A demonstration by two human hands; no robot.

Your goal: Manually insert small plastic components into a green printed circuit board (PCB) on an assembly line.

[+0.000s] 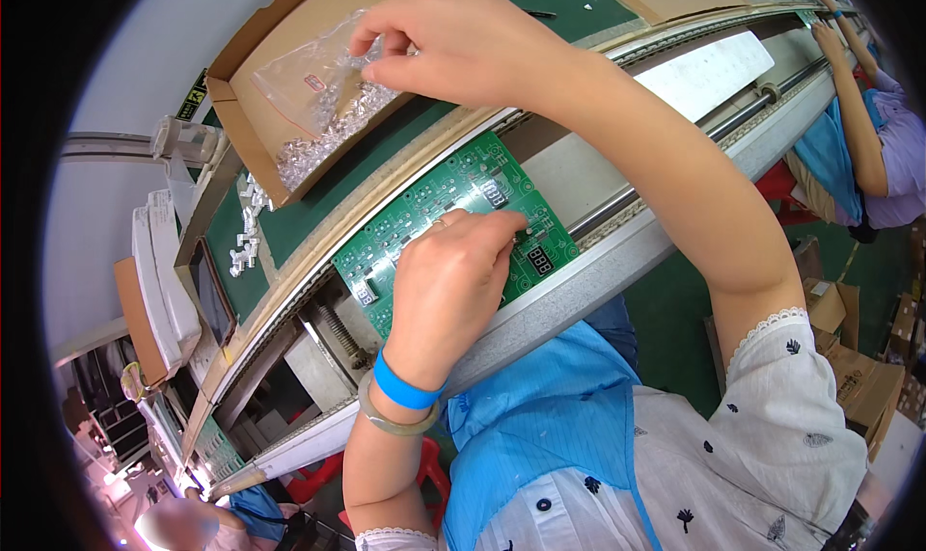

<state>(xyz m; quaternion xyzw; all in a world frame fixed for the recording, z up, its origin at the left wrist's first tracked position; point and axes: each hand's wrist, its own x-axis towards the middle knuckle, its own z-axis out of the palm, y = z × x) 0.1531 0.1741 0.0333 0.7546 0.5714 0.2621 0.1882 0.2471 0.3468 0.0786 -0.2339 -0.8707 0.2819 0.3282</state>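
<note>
We had the green circuit board [437,194] lying across the conveyor, between its far rail [333,246] and near rail [617,267], which probably bore its edges and left the upper face free to reach. Our left hand [451,273] lay over the board, thumb and forefinger close together by the right-hand four-digit display [540,259]; we could not tell whether that grip pinched a part or merely touched down.

Our right hand [367,57] hung over the cardboard box [224,117], its grip spread, thumb apart from forefinger, with nothing visible between them. Below it, a clear plastic bag [294,77] lay among small, shiny loose parts [323,151]; the box's raised walls likely stopped these scattering over the green worktop [371,161]. We had the box just beyond the far rail, presumably for a short reach. White connectors [249,225] lay loose to its left.
</note>
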